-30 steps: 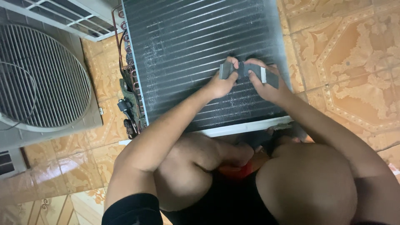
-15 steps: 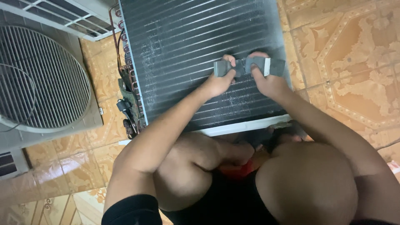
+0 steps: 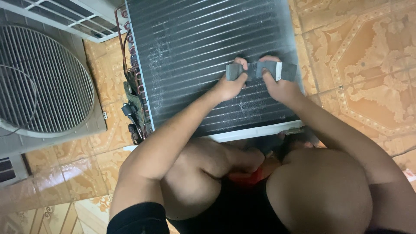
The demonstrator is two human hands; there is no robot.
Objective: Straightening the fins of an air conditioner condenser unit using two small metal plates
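A dark finned coil panel [image 3: 195,56] from an air-conditioning unit lies flat on the tiled floor in front of my knees. A flat grey fin comb [image 3: 260,70] rests across its right half. My left hand [image 3: 229,84] pinches the comb's left end. My right hand [image 3: 277,84] grips its middle, thumb pressed on top. The comb's right end sticks out past my right hand, near the panel's right edge. Copper tubes and bends [image 3: 134,91] run along the panel's left side.
A grey outdoor unit housing with a round fan grille [image 3: 43,82] lies at the left. A white slatted cover [image 3: 73,15] sits at the top left. Patterned orange floor tiles [image 3: 364,65] lie to the right. My bare knees [image 3: 320,190] fill the lower frame.
Both hands and the comb have slid a little up the coil panel, away from me, and my grip stays the same.
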